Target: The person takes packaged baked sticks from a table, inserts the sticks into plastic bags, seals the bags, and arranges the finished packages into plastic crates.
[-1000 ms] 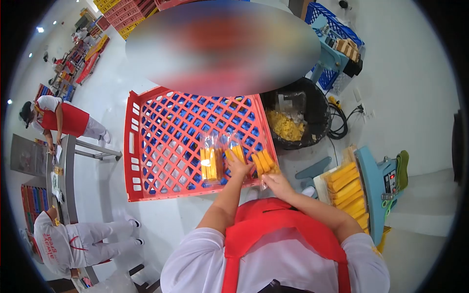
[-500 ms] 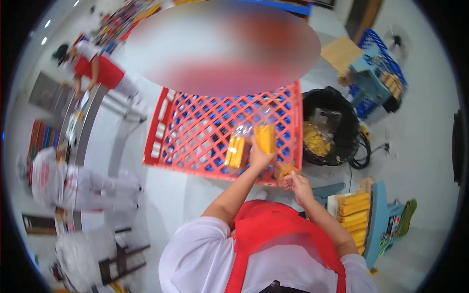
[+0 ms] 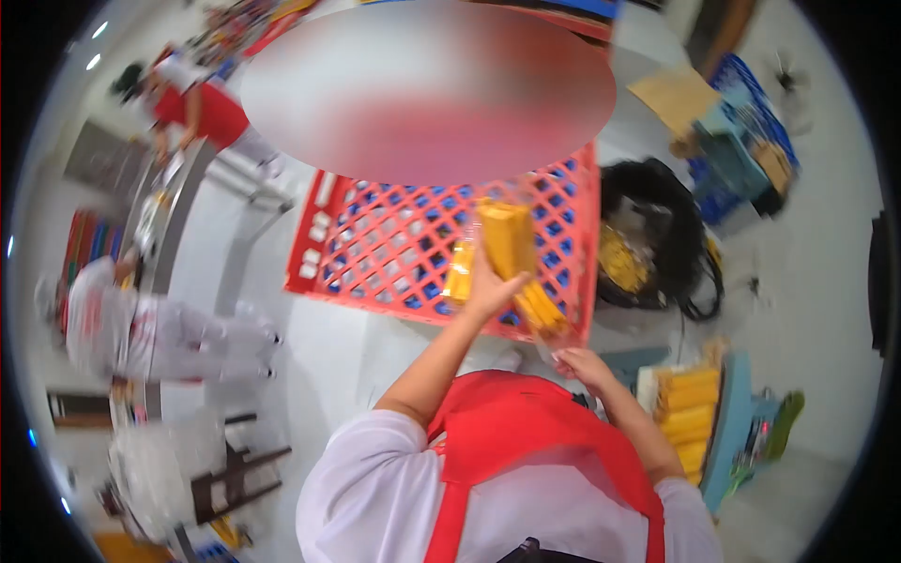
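My left hand [image 3: 490, 289] is closed around a pack of yellow sticks [image 3: 507, 239], thumb in front, over the red plastic crate [image 3: 380, 302]. My right hand [image 3: 584, 366] pinches the clear end of another plastic bag of yellow sticks [image 3: 542, 310], near the crate's front right corner. That bag slants up toward my left hand; whether the two packs touch I cannot tell. Just left of my left hand, a third clear pack with yellow pieces [image 3: 458, 272] lies on the crate, partly hidden behind the hand.
A black-lined bin [image 3: 671, 202] with yellow scraps stands right of the crate. Yellow packs [image 3: 685, 413] are stacked by a blue machine [image 3: 737, 427] at my right. Two people work along a steel table [image 3: 178, 225] on the left. A blurred oval covers the crate's far side.
My left hand has lifted its pack up and toward the camera. My right hand has moved slightly right and down, and its bag now stretches out toward the left hand.
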A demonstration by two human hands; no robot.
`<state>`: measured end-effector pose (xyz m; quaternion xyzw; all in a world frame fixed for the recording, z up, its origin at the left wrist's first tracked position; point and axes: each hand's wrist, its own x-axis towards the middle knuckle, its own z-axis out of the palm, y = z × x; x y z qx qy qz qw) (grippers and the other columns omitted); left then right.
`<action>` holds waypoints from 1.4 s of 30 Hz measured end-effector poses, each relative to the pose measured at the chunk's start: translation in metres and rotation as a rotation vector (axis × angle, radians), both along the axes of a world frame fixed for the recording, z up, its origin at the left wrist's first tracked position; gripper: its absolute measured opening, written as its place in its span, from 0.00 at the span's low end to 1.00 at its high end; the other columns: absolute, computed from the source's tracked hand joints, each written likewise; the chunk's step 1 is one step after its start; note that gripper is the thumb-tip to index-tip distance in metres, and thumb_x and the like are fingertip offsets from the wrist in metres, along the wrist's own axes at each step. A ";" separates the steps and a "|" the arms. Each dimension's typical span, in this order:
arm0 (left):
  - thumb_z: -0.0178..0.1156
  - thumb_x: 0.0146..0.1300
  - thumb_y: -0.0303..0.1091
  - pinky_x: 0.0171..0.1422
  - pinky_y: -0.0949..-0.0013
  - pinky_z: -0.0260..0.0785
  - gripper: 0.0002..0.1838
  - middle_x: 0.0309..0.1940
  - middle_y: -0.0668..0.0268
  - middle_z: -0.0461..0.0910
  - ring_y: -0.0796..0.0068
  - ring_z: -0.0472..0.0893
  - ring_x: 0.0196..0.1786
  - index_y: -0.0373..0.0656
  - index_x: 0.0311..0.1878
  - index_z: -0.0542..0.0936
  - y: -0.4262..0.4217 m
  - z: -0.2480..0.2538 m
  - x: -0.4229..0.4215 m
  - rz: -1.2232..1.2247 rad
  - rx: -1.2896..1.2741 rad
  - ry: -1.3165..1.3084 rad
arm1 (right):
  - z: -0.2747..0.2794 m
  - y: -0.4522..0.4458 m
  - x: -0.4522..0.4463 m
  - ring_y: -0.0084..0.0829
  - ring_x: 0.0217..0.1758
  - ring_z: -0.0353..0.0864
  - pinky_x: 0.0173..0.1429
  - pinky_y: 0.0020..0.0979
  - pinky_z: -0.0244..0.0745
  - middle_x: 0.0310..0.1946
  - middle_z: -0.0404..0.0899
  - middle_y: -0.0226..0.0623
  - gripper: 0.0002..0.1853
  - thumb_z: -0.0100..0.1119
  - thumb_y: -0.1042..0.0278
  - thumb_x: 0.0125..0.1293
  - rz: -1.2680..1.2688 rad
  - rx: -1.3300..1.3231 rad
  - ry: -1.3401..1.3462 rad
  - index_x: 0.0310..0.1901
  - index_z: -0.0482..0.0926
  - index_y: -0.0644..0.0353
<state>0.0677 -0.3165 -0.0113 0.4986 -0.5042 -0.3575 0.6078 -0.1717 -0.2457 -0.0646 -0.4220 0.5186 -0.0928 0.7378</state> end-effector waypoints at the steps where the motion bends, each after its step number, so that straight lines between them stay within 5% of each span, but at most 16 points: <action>1: 0.66 0.40 0.29 0.55 0.64 0.64 0.50 0.52 0.56 0.64 0.64 0.69 0.52 0.39 0.63 0.44 0.004 0.007 -0.002 -0.036 0.140 0.068 | 0.002 -0.001 -0.004 0.19 0.29 0.71 0.33 0.22 0.67 0.28 0.75 0.30 0.14 0.50 0.57 0.61 0.101 -0.078 -0.011 0.37 0.77 0.59; 5: 0.63 0.45 0.26 0.40 0.69 0.72 0.43 0.41 0.56 0.71 0.67 0.75 0.38 0.42 0.62 0.48 0.009 0.020 -0.005 -0.055 0.438 -0.049 | 0.026 -0.004 -0.025 0.22 0.37 0.74 0.43 0.26 0.70 0.32 0.78 0.34 0.14 0.57 0.60 0.56 0.136 -0.582 0.028 0.37 0.78 0.62; 10: 0.57 0.48 0.21 0.55 0.66 0.64 0.51 0.59 0.55 0.55 0.65 0.65 0.55 0.47 0.67 0.32 0.004 0.046 -0.044 -0.078 0.234 -0.034 | 0.097 -0.012 -0.057 0.44 0.26 0.74 0.30 0.40 0.66 0.20 0.73 0.47 0.19 0.54 0.53 0.51 -0.348 -0.893 0.497 0.17 0.74 0.63; 11: 0.57 0.48 0.21 0.55 0.66 0.64 0.51 0.59 0.55 0.55 0.65 0.65 0.55 0.47 0.67 0.32 0.000 0.043 -0.056 -0.145 0.227 -0.037 | 0.109 -0.010 -0.070 0.42 0.28 0.76 0.33 0.39 0.68 0.22 0.76 0.45 0.14 0.56 0.58 0.50 -0.283 -0.893 0.530 0.31 0.77 0.61; 12: 0.57 0.48 0.21 0.55 0.65 0.64 0.51 0.60 0.54 0.54 0.64 0.64 0.57 0.48 0.67 0.32 -0.003 0.041 -0.060 -0.193 0.166 0.004 | 0.117 -0.003 -0.078 0.42 0.28 0.76 0.33 0.39 0.68 0.22 0.76 0.45 0.14 0.56 0.58 0.50 -0.326 -0.893 0.548 0.31 0.77 0.61; 13: 0.57 0.48 0.20 0.56 0.64 0.64 0.51 0.61 0.54 0.52 0.63 0.63 0.58 0.50 0.67 0.32 -0.010 0.041 -0.067 -0.233 0.109 0.047 | 0.120 -0.001 -0.085 0.40 0.30 0.77 0.35 0.38 0.69 0.23 0.77 0.43 0.17 0.57 0.60 0.50 -0.457 -1.261 0.557 0.41 0.74 0.59; 15: 0.58 0.48 0.21 0.51 0.66 0.68 0.51 0.61 0.54 0.52 0.62 0.65 0.56 0.50 0.67 0.32 -0.014 0.050 -0.084 -0.317 0.124 0.043 | 0.129 0.010 -0.102 0.34 0.32 0.78 0.39 0.34 0.71 0.27 0.79 0.38 0.30 0.58 0.66 0.50 -0.549 -1.431 0.538 0.57 0.62 0.54; 18: 0.57 0.49 0.21 0.44 0.68 0.73 0.50 0.60 0.54 0.53 0.62 0.69 0.52 0.51 0.66 0.33 -0.020 0.057 -0.111 -0.429 0.198 0.093 | 0.175 0.052 -0.151 0.18 0.26 0.71 0.36 0.22 0.68 0.21 0.75 0.29 0.34 0.59 0.68 0.53 -0.656 -0.697 0.548 0.62 0.58 0.53; 23: 0.59 0.47 0.22 0.55 0.66 0.62 0.51 0.59 0.58 0.54 0.64 0.65 0.55 0.48 0.67 0.34 -0.028 0.064 -0.146 -0.630 0.066 0.062 | 0.164 0.078 -0.269 0.30 0.48 0.70 0.50 0.30 0.67 0.56 0.64 0.42 0.35 0.62 0.67 0.50 -1.081 -1.027 1.012 0.61 0.59 0.57; 26: 0.61 0.44 0.24 0.61 0.67 0.55 0.50 0.59 0.60 0.56 0.66 0.62 0.58 0.45 0.66 0.39 -0.034 0.071 -0.162 -0.632 0.056 0.067 | 0.179 0.068 -0.346 0.37 0.56 0.67 0.58 0.33 0.62 0.55 0.66 0.47 0.33 0.59 0.60 0.52 -1.373 -0.781 0.688 0.59 0.60 0.60; 27: 0.60 0.45 0.26 0.60 0.67 0.56 0.47 0.57 0.60 0.58 0.66 0.63 0.57 0.44 0.66 0.42 -0.034 0.077 -0.167 -0.740 0.158 0.218 | 0.178 0.058 -0.374 0.42 0.60 0.63 0.60 0.35 0.59 0.54 0.65 0.53 0.32 0.55 0.55 0.56 -1.286 -0.919 1.151 0.59 0.60 0.62; 31: 0.58 0.46 0.34 0.58 0.63 0.61 0.38 0.53 0.58 0.64 0.63 0.68 0.55 0.39 0.61 0.54 -0.043 0.090 -0.174 -0.999 0.338 0.640 | 0.138 0.036 -0.454 0.47 0.60 0.62 0.61 0.38 0.57 0.54 0.64 0.56 0.34 0.43 0.45 0.59 -1.338 -0.737 1.396 0.56 0.61 0.70; 34: 0.58 0.47 0.42 0.56 0.59 0.63 0.39 0.55 0.54 0.63 0.58 0.68 0.55 0.39 0.61 0.55 -0.051 0.094 -0.171 -1.070 0.336 0.726 | 0.046 0.036 -0.516 0.52 0.56 0.65 0.59 0.39 0.60 0.50 0.66 0.61 0.30 0.46 0.50 0.57 -0.805 -0.235 1.583 0.50 0.67 0.72; 36: 0.59 0.47 0.49 0.54 0.55 0.65 0.43 0.57 0.50 0.61 0.54 0.67 0.55 0.40 0.63 0.53 -0.051 0.105 -0.172 -1.117 0.322 0.736 | 0.085 0.027 -0.487 0.51 0.57 0.64 0.58 0.39 0.62 0.52 0.64 0.62 0.27 0.49 0.53 0.55 -0.762 0.007 1.408 0.50 0.68 0.69; 39: 0.53 0.50 0.62 0.54 0.55 0.65 0.44 0.57 0.47 0.60 0.54 0.68 0.55 0.45 0.64 0.52 -0.044 0.134 -0.175 -1.134 0.359 0.878 | 0.145 0.010 -0.416 0.48 0.55 0.67 0.56 0.39 0.64 0.51 0.66 0.58 0.27 0.52 0.55 0.54 -0.950 -0.381 1.631 0.52 0.69 0.64; 42: 0.48 0.52 0.64 0.55 0.55 0.64 0.44 0.57 0.47 0.61 0.54 0.67 0.55 0.44 0.64 0.52 -0.045 0.126 -0.178 -1.010 0.430 0.910 | 0.146 -0.019 -0.374 0.40 0.48 0.73 0.51 0.34 0.67 0.45 0.72 0.49 0.26 0.55 0.54 0.54 -1.006 -0.849 1.269 0.52 0.70 0.62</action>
